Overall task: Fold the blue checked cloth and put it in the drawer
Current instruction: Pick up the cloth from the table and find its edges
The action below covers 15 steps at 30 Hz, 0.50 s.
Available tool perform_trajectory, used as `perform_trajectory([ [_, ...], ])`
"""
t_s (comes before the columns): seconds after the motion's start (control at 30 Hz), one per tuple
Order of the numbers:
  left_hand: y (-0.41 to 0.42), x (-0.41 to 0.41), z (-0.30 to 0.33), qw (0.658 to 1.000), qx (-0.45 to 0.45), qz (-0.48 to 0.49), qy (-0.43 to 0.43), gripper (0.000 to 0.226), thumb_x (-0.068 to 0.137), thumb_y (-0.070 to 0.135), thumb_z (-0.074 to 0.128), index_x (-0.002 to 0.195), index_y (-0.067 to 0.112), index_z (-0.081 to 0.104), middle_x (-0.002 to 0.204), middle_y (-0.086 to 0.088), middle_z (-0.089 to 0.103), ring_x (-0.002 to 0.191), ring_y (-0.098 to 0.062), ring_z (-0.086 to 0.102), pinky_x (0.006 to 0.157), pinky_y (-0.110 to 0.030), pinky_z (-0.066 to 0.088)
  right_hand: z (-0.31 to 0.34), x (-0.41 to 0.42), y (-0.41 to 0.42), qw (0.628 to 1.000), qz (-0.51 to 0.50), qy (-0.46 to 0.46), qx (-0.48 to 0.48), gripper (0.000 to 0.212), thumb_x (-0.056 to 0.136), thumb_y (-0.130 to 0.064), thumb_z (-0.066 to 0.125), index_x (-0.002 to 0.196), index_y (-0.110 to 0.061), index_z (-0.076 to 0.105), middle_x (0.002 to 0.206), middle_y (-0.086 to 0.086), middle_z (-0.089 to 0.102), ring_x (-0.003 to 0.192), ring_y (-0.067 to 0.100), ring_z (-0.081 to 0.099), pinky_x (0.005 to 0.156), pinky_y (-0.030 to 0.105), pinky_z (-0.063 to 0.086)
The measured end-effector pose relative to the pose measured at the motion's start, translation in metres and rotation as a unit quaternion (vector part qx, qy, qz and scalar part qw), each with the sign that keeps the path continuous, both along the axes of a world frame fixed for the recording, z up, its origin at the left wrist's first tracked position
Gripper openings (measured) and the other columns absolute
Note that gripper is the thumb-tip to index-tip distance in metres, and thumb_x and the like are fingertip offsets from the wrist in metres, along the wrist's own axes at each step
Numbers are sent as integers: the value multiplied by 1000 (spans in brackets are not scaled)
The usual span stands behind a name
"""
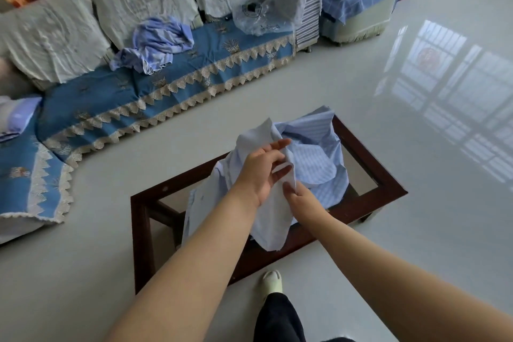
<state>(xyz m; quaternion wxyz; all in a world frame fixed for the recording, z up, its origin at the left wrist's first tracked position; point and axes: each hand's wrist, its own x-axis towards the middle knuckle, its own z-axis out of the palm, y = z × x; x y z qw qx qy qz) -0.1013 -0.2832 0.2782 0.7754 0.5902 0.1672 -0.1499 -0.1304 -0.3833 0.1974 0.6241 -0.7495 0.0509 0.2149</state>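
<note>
The blue cloth (313,158) lies bunched over the middle of a low dark-framed table (388,189), part of it lifted clear of the glass top, the rest heaped toward the far corner and one tail hanging over the near edge. Its pattern reads more as fine stripes than clear checks from here. It has no tidy long axis yet; the mass runs roughly from the near edge up toward the far corner.

Both hands work the raised pale edge. The left hand (261,169) is uppermost, fingers partly curled with the edge pinched between thumb and fingers. The right hand (298,197) sits just below and touching the same fold, fingertips closed on it. The bulk of the cloth lies beyond and to the right of the fingers, so the likely next step, drawing the edge out to find a corner, would pull toward the person and away from that heap.

The corners of the cloth are hidden in the folds, and the right hand's fingertips are partly buried. No drawer shows. On the sofa (194,69) behind lies another crumpled blue cloth (158,44).
</note>
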Motion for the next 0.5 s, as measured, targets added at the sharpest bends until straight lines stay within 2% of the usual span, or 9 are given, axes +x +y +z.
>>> perform_trajectory([
  [0.07, -22, -17, 22, 999, -4, -13, -40, 34, 92, -5, 39, 103, 13, 67, 89, -7, 56, 87, -16, 51, 80, -28, 49, 21, -14, -32, 998, -52, -19, -38, 31, 102, -29, 35, 93, -12, 59, 88, 3, 63, 89, 23, 60, 76, 33, 48],
  [0.1, -31, -26, 32, 998, 7, -17, -63, 35, 92, -6, 39, 103, 14, 67, 93, -6, 58, 91, -17, 51, 83, -29, 49, 31, -19, -47, 996, -72, -41, -40, 29, 101, -25, 36, 85, -16, 58, 82, 1, 61, 84, 22, 58, 70, 30, 46],
  [0.17, -45, -41, 45, 983, 120, -28, -136, 39, 89, -8, 42, 108, 16, 66, 100, -3, 62, 93, -15, 55, 86, -26, 49, 53, -28, -76, 989, -111, -79, -60, 30, 97, -17, 37, 73, -27, 52, 74, -7, 55, 77, 16, 53, 65, 26, 40],
  [0.2, -50, -48, 49, 956, 223, -37, -189, 41, 86, -8, 45, 112, 15, 66, 103, -2, 63, 94, -15, 57, 85, -22, 49, 63, -31, -90, 984, -126, -94, -77, 29, 93, -15, 38, 70, -28, 50, 72, -7, 54, 76, 17, 52, 67, 28, 39],
  [0.27, -58, -55, 54, 857, 415, -56, -301, 37, 84, -4, 54, 115, 12, 65, 107, -3, 61, 99, -17, 59, 84, -19, 47, 85, -39, -114, 973, -148, -139, -114, 20, 84, -16, 37, 72, -21, 51, 72, -1, 56, 75, 23, 54, 66, 35, 40],
  [0.3, -62, -58, 56, 806, 476, -56, -348, 31, 83, 3, 62, 113, 11, 66, 105, -5, 61, 99, -19, 60, 83, -23, 48, 94, -44, -124, 965, -157, -170, -127, 16, 81, -18, 37, 75, -16, 52, 74, 1, 58, 75, 24, 54, 64, 36, 40],
  [0.37, -71, -62, 67, 740, 533, -26, -410, 22, 82, 21, 69, 101, 10, 70, 96, -6, 63, 91, -22, 61, 74, -32, 49, 113, -53, -140, 948, -177, -221, -146, 11, 86, -18, 43, 81, -17, 53, 76, -1, 58, 75, 21, 54, 61, 33, 36],
  [0.43, -80, -60, 84, 702, 543, 32, -461, 26, 83, 33, 61, 87, 9, 70, 86, -7, 63, 79, -20, 58, 61, -29, 44, 128, -63, -149, 941, -176, -240, -161, 4, 89, -26, 55, 88, -23, 54, 76, -9, 55, 71, 14, 52, 60, 29, 35],
  [0.5, -86, -55, 100, 663, 553, 72, -500, 23, 83, 28, 59, 80, 7, 68, 84, -11, 60, 80, -22, 55, 59, -29, 41, 138, -72, -153, 950, -120, -215, -193, 24, 83, -39, 66, 91, -22, 51, 75, -13, 54, 68, 6, 51, 58, 26, 39],
])
